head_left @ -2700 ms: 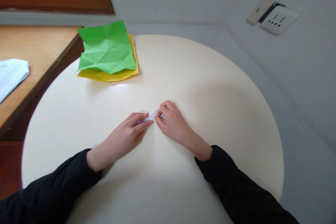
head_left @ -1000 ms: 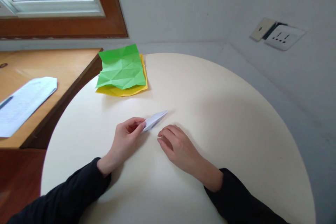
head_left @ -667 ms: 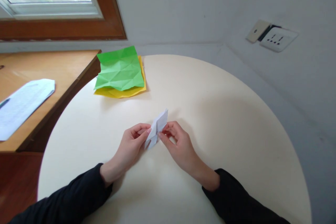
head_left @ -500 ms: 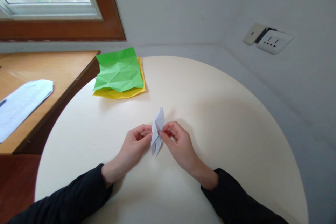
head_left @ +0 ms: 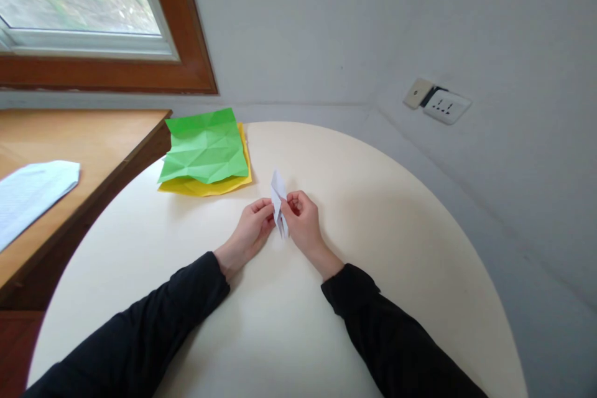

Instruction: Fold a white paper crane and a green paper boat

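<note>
Between my two hands stands a piece of folded white paper, narrow and pointed at the top, with split points at the bottom. My left hand pinches its left side between thumb and fingers. On the other side, my right hand grips the right edge, its thumb lying across the front of the folds. Parts of the paper's middle are hidden behind the fingers. Both hands are just above or resting on the round white table; I cannot tell which.
Creased green paper lies over yellow paper at the table's back left. A wooden desk with white papers adjoins on the left. Behind are a wood-framed window and a wall socket.
My view has shifted up and a little right. Both hands have moved farther from me with the folded paper, and my right thumb now lies more across its front.
</note>
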The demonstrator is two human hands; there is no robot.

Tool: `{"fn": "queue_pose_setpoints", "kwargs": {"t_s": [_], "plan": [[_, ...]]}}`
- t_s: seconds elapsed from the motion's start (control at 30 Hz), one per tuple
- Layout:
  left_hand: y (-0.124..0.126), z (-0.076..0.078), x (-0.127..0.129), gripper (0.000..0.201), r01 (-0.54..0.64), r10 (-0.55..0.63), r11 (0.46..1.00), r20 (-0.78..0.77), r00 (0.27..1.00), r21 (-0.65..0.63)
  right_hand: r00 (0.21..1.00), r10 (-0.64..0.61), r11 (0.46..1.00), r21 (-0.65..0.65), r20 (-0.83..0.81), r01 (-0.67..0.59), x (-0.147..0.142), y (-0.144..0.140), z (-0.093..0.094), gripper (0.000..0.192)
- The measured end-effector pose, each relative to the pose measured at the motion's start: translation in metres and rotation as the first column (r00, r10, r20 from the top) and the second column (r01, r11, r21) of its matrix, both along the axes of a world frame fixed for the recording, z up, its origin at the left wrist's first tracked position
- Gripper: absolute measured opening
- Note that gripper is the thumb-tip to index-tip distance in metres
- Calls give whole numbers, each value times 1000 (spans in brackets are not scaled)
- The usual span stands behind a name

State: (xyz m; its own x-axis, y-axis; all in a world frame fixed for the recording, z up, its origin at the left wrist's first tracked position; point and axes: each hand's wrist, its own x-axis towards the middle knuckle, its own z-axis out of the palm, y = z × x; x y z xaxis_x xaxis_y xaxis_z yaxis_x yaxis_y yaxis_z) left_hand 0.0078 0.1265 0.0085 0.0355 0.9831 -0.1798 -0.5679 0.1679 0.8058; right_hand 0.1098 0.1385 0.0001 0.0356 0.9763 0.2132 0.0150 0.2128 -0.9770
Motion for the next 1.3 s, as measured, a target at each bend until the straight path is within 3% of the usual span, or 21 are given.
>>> {"fn": "queue_pose_setpoints", "kwargs": {"t_s": [0.2, 0.37, 0.47, 0.93, 1.3], "plan": [[5, 0, 0, 15, -55, 56, 998, -45, 997, 25, 1000, -4, 995, 101, 8, 3, 1, -3, -4, 19], [3, 0, 0, 14, -67, 69, 997, -68, 995, 28, 987, -40, 974, 225, 154, 4, 3, -8, 0, 5], [4, 0, 0, 15, -52, 56, 998, -77, 995, 42, 975, -59, 965, 264, 213, 1, 4, -9, 3, 10], [2, -2, 0, 20, -68, 81, 988, -86, 993, 141, 980, -13, 988, 152, 199, -18, 2, -11, 2, 16], [1, 0, -2, 27, -61, 66, 995, -61, 996, 73, 996, -32, 997, 70, 87, 26, 5, -7, -1, 13]]}}
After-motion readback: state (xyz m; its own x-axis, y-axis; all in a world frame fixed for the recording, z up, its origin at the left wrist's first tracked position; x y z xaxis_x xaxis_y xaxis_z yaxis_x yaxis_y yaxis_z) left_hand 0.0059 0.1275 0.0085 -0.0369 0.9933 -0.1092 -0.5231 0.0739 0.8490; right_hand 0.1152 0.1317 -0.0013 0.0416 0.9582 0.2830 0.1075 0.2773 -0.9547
